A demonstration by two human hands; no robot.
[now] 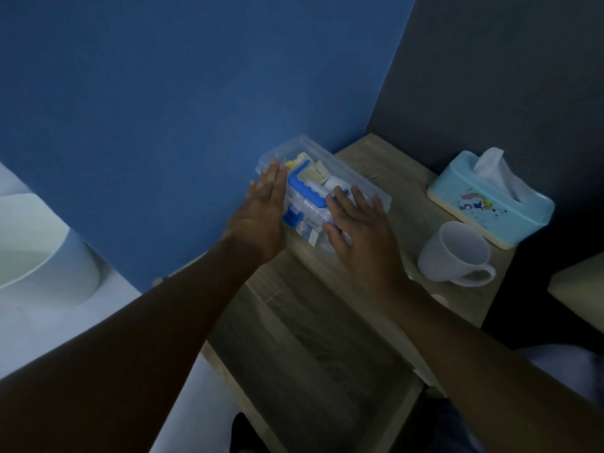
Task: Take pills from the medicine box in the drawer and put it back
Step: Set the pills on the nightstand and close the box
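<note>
A clear plastic medicine box [356, 178] with a blue handle and blue latch lies on the wooden nightstand top [402, 178], against the blue wall. Packets and a white bottle show through its lid. My left hand [264, 207] lies flat against the box's left end, fingers straight and together. On the box's near right part rests my right hand [359, 230], palm down with the fingers spread. Below the box, the nightstand's drawer [310, 364] stands pulled out, its inside dark and bare.
A white mug [454, 253] stands right of the box, handle toward me. Behind it sits a light blue tissue box [490, 204] with a tissue sticking up. A small white round thing [439, 299] lies near the mug. A white basin [42, 250] is at far left.
</note>
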